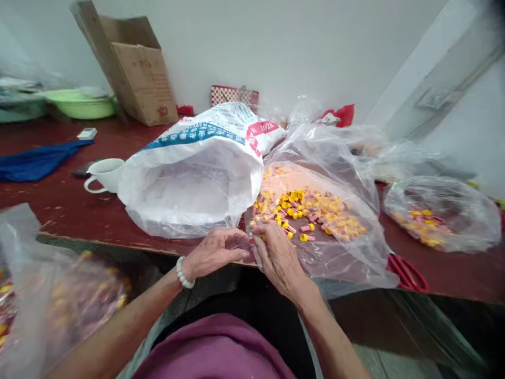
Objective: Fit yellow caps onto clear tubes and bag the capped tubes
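Both hands meet at the table's front edge, below a large white printed sack [193,179] and a clear bag [335,205] of small pink pieces with yellow caps. My left hand [216,252], with a pale bead bracelet [184,272] on the wrist, has its fingers curled round a bit of clear plastic. Beside it, my right hand [274,255] is closed at the left edge of the clear bag, thumb and fingers pinched. Something small and red shows between the hands, too small to name. Loose capped pieces [306,228] lie in the bag's opening.
A white cup [106,175] stands left of the sack. Red-handled scissors [408,272] lie at the right front edge, near another clear bag [442,213]. A cardboard box [144,79], green basin [81,103] and blue cloth [39,161] are at the left. A filled bag [79,300] is lower left.
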`<state>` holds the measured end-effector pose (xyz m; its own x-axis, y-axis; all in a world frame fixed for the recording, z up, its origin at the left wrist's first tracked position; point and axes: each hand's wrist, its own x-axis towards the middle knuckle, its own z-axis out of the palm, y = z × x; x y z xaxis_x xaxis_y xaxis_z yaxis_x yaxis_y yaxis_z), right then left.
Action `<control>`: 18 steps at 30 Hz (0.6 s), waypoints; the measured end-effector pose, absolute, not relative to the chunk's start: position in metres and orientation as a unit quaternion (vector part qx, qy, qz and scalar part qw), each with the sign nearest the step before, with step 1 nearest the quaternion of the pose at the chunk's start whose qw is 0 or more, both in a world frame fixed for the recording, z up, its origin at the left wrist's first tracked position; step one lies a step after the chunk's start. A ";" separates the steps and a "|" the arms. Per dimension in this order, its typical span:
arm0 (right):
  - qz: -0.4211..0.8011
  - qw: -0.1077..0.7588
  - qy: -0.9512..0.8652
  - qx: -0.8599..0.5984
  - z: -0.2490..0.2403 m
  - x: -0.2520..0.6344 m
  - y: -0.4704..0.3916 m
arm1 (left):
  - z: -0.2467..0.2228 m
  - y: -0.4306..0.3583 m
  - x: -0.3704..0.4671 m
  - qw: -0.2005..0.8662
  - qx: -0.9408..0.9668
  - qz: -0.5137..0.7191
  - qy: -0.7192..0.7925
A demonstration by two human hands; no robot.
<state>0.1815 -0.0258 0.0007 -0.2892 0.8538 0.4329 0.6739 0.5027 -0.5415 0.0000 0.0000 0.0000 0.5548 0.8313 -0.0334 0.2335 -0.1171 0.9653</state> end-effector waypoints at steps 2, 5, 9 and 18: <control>0.123 0.323 -0.811 -0.471 0.005 0.185 -0.031 | -0.001 -0.003 0.005 0.540 0.699 0.268 0.384; 0.151 0.345 -0.799 -0.469 0.008 0.190 -0.033 | 0.000 -0.006 0.012 0.550 0.695 0.259 0.383; 0.205 0.495 -0.668 -0.516 0.001 0.187 -0.023 | -0.001 -0.012 0.022 0.575 0.686 0.247 0.372; 0.100 0.386 -0.691 -0.602 -0.021 0.184 0.005 | -0.018 -0.022 0.025 0.596 0.651 0.260 0.391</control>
